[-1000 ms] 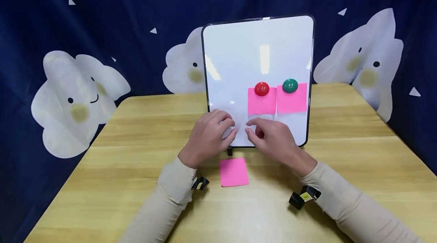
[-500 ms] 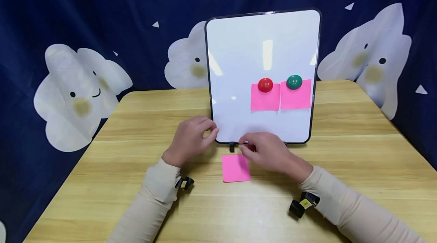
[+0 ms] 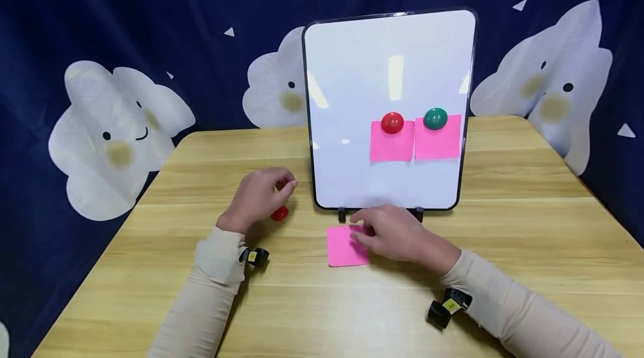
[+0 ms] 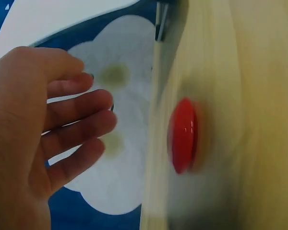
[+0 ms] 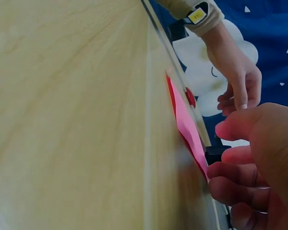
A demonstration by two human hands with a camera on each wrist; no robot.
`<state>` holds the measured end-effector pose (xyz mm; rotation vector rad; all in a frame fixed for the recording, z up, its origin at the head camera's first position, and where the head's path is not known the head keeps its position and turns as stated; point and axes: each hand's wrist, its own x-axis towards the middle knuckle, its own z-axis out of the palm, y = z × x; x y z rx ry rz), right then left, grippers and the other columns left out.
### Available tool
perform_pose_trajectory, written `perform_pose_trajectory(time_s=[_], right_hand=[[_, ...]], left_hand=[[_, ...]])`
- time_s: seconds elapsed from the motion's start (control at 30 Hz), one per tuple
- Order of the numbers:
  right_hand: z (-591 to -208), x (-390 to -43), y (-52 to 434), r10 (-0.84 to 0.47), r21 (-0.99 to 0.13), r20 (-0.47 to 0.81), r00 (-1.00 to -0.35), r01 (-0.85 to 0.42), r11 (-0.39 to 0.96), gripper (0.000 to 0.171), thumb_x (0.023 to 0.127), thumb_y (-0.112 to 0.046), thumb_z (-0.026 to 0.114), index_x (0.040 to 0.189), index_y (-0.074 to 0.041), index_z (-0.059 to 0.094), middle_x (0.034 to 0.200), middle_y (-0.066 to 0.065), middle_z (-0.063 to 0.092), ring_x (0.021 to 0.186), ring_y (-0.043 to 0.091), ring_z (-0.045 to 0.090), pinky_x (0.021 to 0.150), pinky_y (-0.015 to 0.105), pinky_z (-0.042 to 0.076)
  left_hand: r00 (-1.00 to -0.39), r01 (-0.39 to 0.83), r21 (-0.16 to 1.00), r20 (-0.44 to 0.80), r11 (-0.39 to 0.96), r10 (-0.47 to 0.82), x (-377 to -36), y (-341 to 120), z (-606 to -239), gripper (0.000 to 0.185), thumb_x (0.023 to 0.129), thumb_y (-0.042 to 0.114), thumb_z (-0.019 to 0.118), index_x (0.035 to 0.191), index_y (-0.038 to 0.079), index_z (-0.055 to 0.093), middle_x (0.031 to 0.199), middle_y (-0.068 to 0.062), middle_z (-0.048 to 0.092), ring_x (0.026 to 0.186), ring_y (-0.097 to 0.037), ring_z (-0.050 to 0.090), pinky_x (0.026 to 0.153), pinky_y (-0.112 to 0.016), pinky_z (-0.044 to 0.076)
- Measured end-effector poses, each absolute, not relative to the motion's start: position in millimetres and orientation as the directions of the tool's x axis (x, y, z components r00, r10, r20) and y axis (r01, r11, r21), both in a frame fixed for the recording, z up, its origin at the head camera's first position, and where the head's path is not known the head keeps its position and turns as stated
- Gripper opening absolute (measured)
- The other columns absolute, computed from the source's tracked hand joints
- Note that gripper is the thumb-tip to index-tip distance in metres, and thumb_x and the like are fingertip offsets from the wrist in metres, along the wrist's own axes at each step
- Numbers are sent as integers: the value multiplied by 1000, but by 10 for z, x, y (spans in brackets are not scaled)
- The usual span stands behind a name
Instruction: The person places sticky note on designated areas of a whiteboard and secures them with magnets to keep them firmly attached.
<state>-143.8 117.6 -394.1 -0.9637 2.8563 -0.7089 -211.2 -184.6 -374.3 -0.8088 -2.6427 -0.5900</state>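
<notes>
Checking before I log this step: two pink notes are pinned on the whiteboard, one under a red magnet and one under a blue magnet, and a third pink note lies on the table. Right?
Not quite. The second magnet is green, not blue; the head view shows it. Otherwise yes: the red magnet pins the other note on the whiteboard, and a third pink note lies on the table.
</notes>
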Motion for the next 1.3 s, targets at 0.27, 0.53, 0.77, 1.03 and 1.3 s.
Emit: perform_pose_trajectory(time_s=[0.27,0.53,0.77,1.03,1.3], right_hand=[[-3974,-1460,1183,-611,-400,83,-787,-588,703,37,90,-40,73,118,-16,72,75,-16,56,78,8,52,71,29,46],[-3984,-1462,1162,-622,-376,83,-779,-602,705,38,89,-43,74,114,-14,71,69,-15,50,76,9,49,67,28,44],[-3969,-1465,1192,-608,-367,51,-792,-581,727,31,88,-45,75,104,-19,70,66,-14,49,71,9,47,62,28,41],[-3989,-1488,1205,-605,-388,60,-794,-577,719,30,86,-39,78,103,-15,73,67,-14,51,75,10,49,64,27,43],[-4011,-1503,1226,-585,-413,61,-809,-554,723,26,85,-41,79,97,-20,69,71,-14,52,74,8,49,64,27,44]], left_hand=[[-864,497,335,274,801,422,-2097,-1941,-3799,13,96,25,66,96,16,75,86,7,70,76,-9,63,69,-34,53],[-885,464,347,233,815,404,-2025,-2028,-3855,13,96,26,67,97,17,75,90,5,71,81,-14,66,71,-37,54],[-906,423,377,182,824,382,-2077,-2065,-3926,13,96,28,67,97,18,75,93,5,70,83,-14,63,75,-37,53],[-921,381,435,106,816,374,-2095,-2154,-3982,12,94,28,68,96,18,74,92,5,67,83,-15,61,76,-38,51],[-920,357,534,60,766,387,-2127,-2196,-4041,8,94,24,69,97,17,73,92,4,66,83,-17,59,77,-36,50]])
